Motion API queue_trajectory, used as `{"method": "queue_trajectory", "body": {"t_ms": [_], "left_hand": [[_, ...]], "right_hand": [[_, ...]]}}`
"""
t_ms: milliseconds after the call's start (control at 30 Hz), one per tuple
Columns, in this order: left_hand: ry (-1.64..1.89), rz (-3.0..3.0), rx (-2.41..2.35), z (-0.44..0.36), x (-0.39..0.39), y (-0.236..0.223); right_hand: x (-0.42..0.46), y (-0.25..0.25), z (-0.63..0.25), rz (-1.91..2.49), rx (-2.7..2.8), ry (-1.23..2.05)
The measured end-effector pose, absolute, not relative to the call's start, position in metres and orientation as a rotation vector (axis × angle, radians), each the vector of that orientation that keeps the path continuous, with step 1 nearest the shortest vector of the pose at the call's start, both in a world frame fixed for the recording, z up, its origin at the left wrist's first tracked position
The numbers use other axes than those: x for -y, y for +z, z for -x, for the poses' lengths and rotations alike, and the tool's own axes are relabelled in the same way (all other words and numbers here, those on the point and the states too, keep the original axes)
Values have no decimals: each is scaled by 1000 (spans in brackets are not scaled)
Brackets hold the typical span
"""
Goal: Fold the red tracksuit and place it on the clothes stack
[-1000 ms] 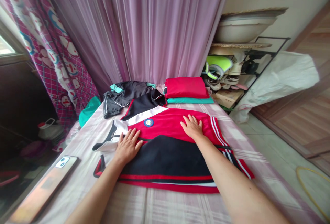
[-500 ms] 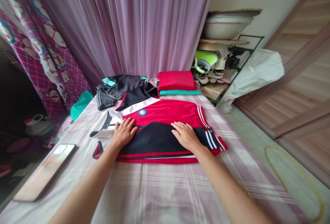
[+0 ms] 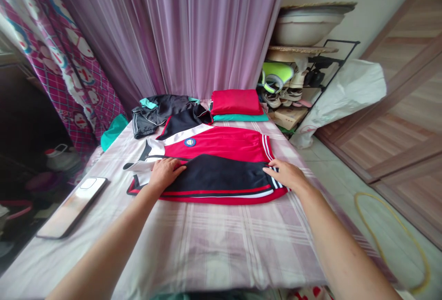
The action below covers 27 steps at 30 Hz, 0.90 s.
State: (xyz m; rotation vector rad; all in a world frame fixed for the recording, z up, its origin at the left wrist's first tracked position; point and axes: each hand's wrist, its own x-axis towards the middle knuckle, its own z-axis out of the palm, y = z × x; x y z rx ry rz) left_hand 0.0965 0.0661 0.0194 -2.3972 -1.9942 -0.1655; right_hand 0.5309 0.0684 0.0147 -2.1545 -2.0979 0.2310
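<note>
A red, black and white zip jacket point(image 3: 224, 145) lies on the bed with a round badge on its red chest. Its black sleeve point(image 3: 221, 173) is laid lengthwise across the body. My left hand point(image 3: 166, 172) rests flat on the jacket near the white collar, fingers stretched and thumb apart. At the other end, my right hand point(image 3: 286, 174) has its thumb and fingers around the white-striped cuff point(image 3: 275, 183). Part of the jacket's lower right edge is hidden beneath that hand.
A phone point(image 3: 72, 208) lies at left on the checked bedsheet point(image 3: 221, 240). Behind the jacket are a crumpled black garment point(image 3: 155, 113) and a folded red garment point(image 3: 236, 102) on a teal one point(image 3: 241, 118). A shoe rack point(image 3: 331, 74) stands at right.
My right hand has moved right, from lying flat on the black sleeve to the striped cuff. The red hem past the cuff shows less now. My left hand stays near the collar.
</note>
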Motion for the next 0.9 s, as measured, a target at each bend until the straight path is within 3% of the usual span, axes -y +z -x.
{"method": "queue_trajectory", "body": {"t_ms": [167, 367, 633, 900], "left_hand": [[-1, 2400, 2151, -96, -60, 22], [-188, 2189, 2299, -92, -47, 18], [-175, 2143, 2376, -94, -43, 17], [-382, 2348, 1986, -94, -37, 8]], "right_hand": [[-61, 17, -523, 2197, 2127, 71], [-73, 21, -519, 1996, 2132, -175], [-88, 1, -516, 1892, 2160, -202], [-73, 40, -518, 1874, 1826, 69]]}}
